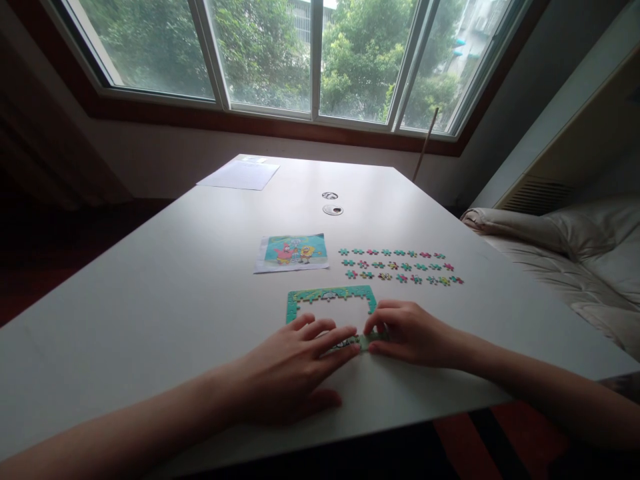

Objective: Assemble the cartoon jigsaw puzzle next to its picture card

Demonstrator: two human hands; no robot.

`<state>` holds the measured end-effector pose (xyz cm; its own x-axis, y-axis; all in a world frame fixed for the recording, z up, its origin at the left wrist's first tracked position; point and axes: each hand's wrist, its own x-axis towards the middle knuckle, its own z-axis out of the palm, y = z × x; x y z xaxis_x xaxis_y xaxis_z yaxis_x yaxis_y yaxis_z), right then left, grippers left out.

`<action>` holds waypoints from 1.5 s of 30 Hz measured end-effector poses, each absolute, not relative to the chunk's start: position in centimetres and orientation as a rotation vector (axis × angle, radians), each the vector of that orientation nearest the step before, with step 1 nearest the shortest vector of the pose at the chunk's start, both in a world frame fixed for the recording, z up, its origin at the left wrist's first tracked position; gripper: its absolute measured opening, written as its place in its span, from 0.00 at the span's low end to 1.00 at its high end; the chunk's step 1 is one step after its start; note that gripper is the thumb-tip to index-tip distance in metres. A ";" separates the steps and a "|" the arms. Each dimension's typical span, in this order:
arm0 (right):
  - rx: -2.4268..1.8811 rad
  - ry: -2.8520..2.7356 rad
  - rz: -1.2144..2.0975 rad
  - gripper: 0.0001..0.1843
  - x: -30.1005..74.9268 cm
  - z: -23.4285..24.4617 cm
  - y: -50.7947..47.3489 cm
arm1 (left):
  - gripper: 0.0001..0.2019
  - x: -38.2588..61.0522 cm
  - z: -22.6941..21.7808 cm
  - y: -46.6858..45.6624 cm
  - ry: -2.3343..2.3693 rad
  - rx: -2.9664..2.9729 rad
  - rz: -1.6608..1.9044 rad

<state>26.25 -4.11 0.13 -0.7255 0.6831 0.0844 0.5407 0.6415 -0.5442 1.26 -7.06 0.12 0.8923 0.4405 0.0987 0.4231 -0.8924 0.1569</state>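
Observation:
A jigsaw puzzle border [331, 293] lies flat on the white table, joined along its top and sides around a bare middle. My left hand [305, 363] is spread over its lower left part, fingertips resting on the bottom edge. At the lower right corner, my right hand [407, 333] has its thumb and fingers closed around the edge of the border. Both hands hide much of the bottom row. Loose jigsaw pieces [387, 265] lie in three rows beyond my right hand. A printed reference picture [295, 252] with cartoon figures lies beyond the border.
Two small round flat items [333, 210] lie farther back on the table [150, 287]. White paper sheets [240, 175] rest at its far left corner. A light-coloured padded couch or bed [565, 253] stands along the right side. A window [315, 60] is behind the table.

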 end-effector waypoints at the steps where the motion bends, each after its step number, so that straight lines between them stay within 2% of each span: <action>1: -0.988 -2.582 0.720 0.07 26.2 0.1 -4.1 | 0.26 1.3 0.1 -7.0 0.674 2.922 0.187; 15: -0.984 -2.590 0.700 0.07 26.1 0.1 -4.1 | 0.26 1.0 0.1 -6.8 0.628 2.947 0.157; 23: -0.976 -2.599 0.679 0.07 26.3 0.2 -4.1 | 0.29 0.1 0.4 -6.6 0.609 2.934 0.198; 29: -1.007 -2.560 0.579 0.07 27.1 0.2 -3.6 | 0.23 -2.8 0.5 -5.5 0.876 2.969 0.297; 32: -1.001 -2.551 0.532 0.11 27.5 0.3 -3.2 | 0.27 -4.0 0.4 -4.6 1.020 2.960 0.305; 39: -1.090 -2.635 0.472 0.31 28.8 0.1 -2.3 | 0.34 -4.8 0.4 -4.0 1.128 2.952 0.207; 45: -1.140 -2.666 0.512 0.35 28.8 -0.4 -2.0 | 0.36 -4.8 0.7 -4.2 1.170 2.947 0.193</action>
